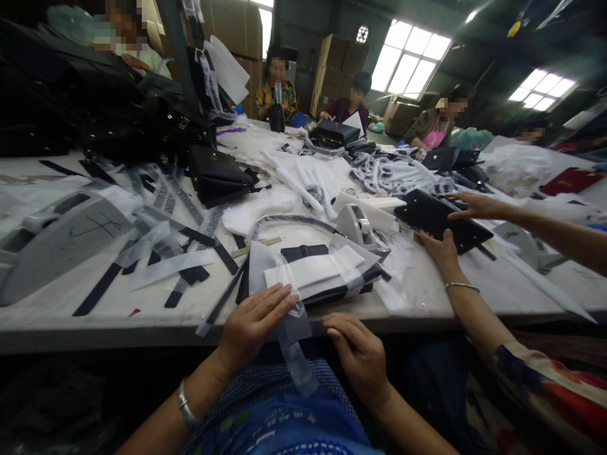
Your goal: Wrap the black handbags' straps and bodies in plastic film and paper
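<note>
A black handbag (308, 251) lies flat near the table's front edge, its handle (294, 219) wrapped in clear film and arching behind it. White foam sheet (310, 273) and clear plastic cover its front. My left hand (253, 322) rests on the bag's near left part, fingers flat and together over a clear plastic strip (294, 338). That strip hangs over the edge towards my lap. Just right of it, at the table edge, my right hand (358, 354) has its fingers curled together; whatever they may hold is hidden.
A tape dispenser (353, 224) stands behind the bag, and a larger one (61, 240) at left. Black and clear strips (190, 253) litter the table. At right a co-worker's hands (446, 243) touch a black bag (441, 218). More black bags (218, 174) and people are beyond.
</note>
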A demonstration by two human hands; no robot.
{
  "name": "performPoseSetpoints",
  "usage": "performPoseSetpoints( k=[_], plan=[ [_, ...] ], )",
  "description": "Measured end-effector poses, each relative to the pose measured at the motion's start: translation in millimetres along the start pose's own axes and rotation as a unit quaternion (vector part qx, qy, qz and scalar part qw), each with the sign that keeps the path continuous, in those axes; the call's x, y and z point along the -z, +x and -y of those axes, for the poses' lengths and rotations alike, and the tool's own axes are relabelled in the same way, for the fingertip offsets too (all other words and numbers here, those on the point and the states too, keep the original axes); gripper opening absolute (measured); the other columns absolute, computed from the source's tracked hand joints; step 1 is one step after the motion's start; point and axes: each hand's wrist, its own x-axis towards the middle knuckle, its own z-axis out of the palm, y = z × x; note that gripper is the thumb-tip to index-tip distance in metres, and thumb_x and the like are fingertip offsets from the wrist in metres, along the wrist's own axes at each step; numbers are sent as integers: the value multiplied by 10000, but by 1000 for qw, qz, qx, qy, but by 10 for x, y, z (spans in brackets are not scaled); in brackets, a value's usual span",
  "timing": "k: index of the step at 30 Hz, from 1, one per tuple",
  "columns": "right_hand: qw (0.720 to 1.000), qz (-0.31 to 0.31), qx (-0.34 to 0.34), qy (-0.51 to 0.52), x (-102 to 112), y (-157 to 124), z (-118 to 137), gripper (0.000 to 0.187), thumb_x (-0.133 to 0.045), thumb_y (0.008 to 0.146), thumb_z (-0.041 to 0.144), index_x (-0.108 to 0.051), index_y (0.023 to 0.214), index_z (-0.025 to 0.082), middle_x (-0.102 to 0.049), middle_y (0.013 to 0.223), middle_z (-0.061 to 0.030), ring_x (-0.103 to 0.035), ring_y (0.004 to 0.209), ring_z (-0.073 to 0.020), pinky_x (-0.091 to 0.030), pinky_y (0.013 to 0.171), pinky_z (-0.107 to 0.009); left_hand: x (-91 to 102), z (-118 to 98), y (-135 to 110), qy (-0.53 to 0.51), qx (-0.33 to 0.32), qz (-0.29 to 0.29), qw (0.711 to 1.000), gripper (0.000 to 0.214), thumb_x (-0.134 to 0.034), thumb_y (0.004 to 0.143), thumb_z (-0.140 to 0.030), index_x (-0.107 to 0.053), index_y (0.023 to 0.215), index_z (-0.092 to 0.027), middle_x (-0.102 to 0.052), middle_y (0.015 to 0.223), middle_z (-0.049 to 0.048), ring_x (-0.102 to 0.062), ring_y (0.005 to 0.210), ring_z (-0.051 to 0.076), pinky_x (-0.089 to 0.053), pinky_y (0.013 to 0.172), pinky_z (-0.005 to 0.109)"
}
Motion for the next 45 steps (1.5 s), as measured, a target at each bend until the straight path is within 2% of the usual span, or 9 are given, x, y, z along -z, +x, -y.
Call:
performPoseSetpoints(
  k=[3,5,7,10,13,17,38,41,45],
  plan=[
    [980,70,-187,20,-61,-301,-75,230,-565,974,262,-700,801,194,-721,718,-13,-715,646,-157,-573,619,-242,2,2,13,4,-3,5,1000,459,-583,947,-105,-547,1388,-227,-629,1374,47,-578,1275,211,-522,1026,382],
    [970,110,-214,15,-163,-500,-156,148,-601,952,270,-713,896,192,-746,794,-24,-733,707,-175,-592,667,-257,11,3,29,6,-5,7,1000,457,-585,946,-104,-548,1387,-219,-627,1376,53,-579,1274,212,-520,1028,383],
    [982,103,-156,-15,-289,-652,-252,186,-587,946,210,-691,1098,190,-757,995,-64,-736,889,-201,-601,796,-297,21,3,47,6,-9,8,1000,445,-581,947,-102,-555,1379,-206,-630,1372,62,-581,1272,213,-515,1035,381],
    [991,57,18,-123,-468,-731,-403,362,-464,967,103,-631,1272,204,-723,1131,-93,-679,1038,-213,-557,917,-364,31,2,61,6,-13,11,1000,435,-585,946,-112,-559,1373,-196,-633,1367,72,-586,1265,217,-505,1048,380],
    [960,29,165,-225,-597,-640,-544,374,-431,991,120,-638,1287,218,-724,1102,-88,-639,1030,-218,-498,940,-390,30,5,54,7,-10,15,1000,459,-592,944,-121,-541,1392,-207,-631,1370,74,-589,1263,222,-503,1049,383],
    [932,-1,271,-242,-702,-459,-685,342,-489,981,126,-660,1257,234,-743,1054,-57,-635,955,-190,-447,875,-347,18,19,33,3,-6,24,1000,496,-592,946,-137,-507,1426,-229,-624,1378,74,-580,1274,230,-505,1046,388],
    [937,-32,302,-174,-894,-328,-692,247,-675,897,137,-729,1103,263,-781,966,-9,-651,739,-128,-432,683,-292,44,5,70,-12,13,51,999,518,-588,950,-177,-483,1449,-262,-606,1399,83,-566,1292,238,-510,1055,413],
    [931,-39,335,-141,-823,-289,-574,98,-703,891,197,-745,943,268,-781,969,10,-695,862,-130,-511,800,-287,53,5,74,-13,11,52,999,526,-580,950,-175,-474,1457,-266,-606,1399,82,-563,1296,240,-513,1053,413],
    [926,18,373,-53,-564,-274,-322,121,-630,932,153,-721,1007,179,-772,1079,-48,-690,1090,-169,-510,1040,-392,52,7,55,-7,-7,50,999,522,-568,949,-136,-479,1451,-246,-603,1400,94,-541,1318,235,-502,1065,413]
  ],
)
